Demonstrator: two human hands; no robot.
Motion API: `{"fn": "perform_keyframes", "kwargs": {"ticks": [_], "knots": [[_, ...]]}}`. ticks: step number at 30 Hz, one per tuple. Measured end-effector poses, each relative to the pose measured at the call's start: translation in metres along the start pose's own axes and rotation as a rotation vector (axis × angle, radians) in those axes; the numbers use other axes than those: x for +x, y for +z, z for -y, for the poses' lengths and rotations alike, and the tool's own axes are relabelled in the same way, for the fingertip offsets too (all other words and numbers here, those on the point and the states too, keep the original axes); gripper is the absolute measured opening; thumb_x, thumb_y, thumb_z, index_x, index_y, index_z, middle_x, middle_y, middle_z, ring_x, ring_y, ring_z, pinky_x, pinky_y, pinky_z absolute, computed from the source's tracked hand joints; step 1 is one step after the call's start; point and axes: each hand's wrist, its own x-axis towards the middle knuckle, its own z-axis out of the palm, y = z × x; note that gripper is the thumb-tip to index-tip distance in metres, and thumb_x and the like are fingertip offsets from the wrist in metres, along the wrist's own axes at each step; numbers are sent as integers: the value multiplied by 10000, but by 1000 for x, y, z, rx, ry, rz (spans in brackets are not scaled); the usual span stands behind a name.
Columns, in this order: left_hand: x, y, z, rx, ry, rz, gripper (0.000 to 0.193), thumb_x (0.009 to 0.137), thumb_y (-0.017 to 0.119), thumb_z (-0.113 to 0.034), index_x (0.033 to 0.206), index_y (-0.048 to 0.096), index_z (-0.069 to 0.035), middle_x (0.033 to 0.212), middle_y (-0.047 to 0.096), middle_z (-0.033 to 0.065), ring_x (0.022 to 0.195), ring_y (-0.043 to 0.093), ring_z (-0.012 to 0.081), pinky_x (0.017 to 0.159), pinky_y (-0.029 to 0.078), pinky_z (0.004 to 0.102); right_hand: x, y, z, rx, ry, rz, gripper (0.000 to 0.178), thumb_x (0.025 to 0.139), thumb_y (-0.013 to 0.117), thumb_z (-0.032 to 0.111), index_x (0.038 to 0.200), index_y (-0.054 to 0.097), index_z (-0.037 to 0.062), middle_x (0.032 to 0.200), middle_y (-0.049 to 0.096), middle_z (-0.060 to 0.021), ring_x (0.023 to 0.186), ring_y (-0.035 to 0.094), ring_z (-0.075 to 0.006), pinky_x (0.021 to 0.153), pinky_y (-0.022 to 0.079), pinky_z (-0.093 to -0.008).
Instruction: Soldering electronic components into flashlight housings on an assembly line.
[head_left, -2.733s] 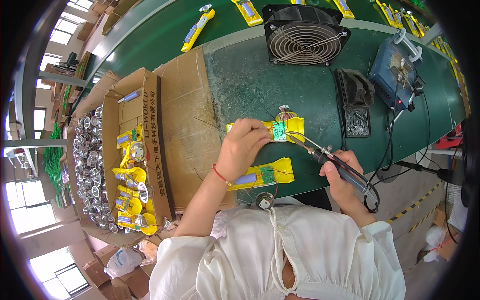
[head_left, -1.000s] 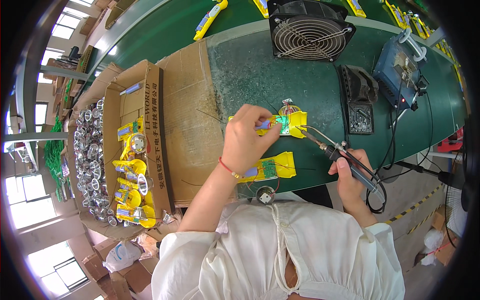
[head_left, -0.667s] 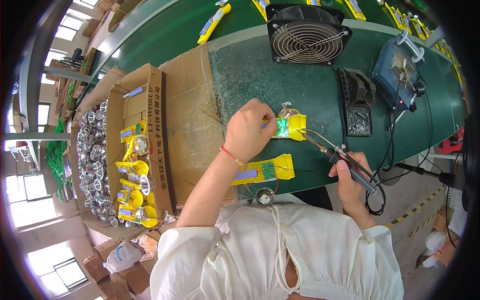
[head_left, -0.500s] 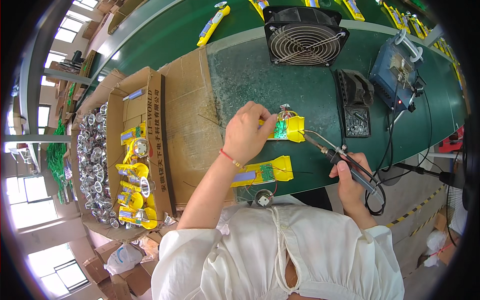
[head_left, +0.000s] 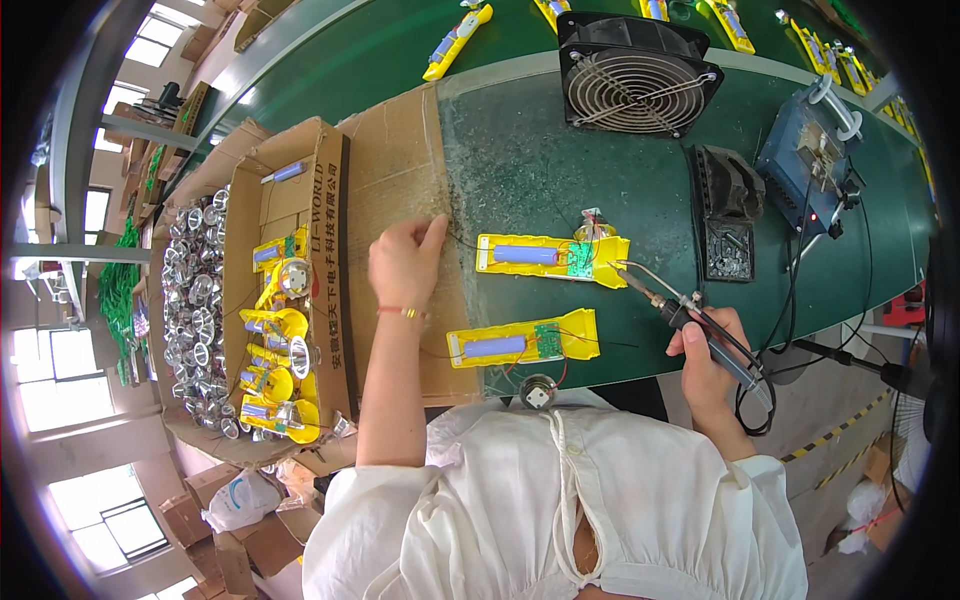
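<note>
My right hand (head_left: pixel 708 350) grips a soldering iron (head_left: pixel 728 368) with a thin solder feed tube. Its tip reaches the right end of the upper yellow flashlight housing (head_left: pixel 497 272), which holds a blue battery (head_left: pixel 526 255), a green circuit board (head_left: pixel 579 260) and a reflector (head_left: pixel 594 228). Left of that housing, over the cardboard, my left hand (head_left: pixel 405 265) has its fingers curled closed. A dark wire (head_left: pixel 462 241) runs from the housing toward its thumb; whether the fingers pinch it is hidden. Nearer me lies a second yellow housing (head_left: pixel 578 338), with a round lamp part (head_left: pixel 538 392) wired to it.
At left, a cardboard box (head_left: pixel 334 270) holds several yellow flashlight assemblies (head_left: pixel 262 384) beside many silver reflectors (head_left: pixel 200 290). A black fan (head_left: pixel 640 92) stands at the back. Right are a black tray (head_left: pixel 730 250) and a blue soldering station (head_left: pixel 806 150) with trailing cables.
My left hand has moved left from the upper housing onto the cardboard, uncovering its battery. The iron remains at the housing's right end. The whole view has shifted slightly.
</note>
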Motion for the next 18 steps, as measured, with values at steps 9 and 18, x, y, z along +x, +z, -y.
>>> {"fn": "perform_keyframes", "kwargs": {"ticks": [9,18], "knots": [[-31,-13,-39,-563,268,146,74,744,663,-54,813,681,-35,711,624,25,663,535,96,599,419,233,-3,-5,3,-36,6,6,144,797,589,52,851,479,-24,633,545,-85,515,542,-112,482,450,-231],[-45,18,-54,-239,904,107,79,667,681,-60,742,656,-66,739,597,35,722,535,212,660,442,318,1,2,3,-85,-52,139,149,772,620,52,824,501,-22,650,573,-84,536,567,-109,487,461,-232]]}}
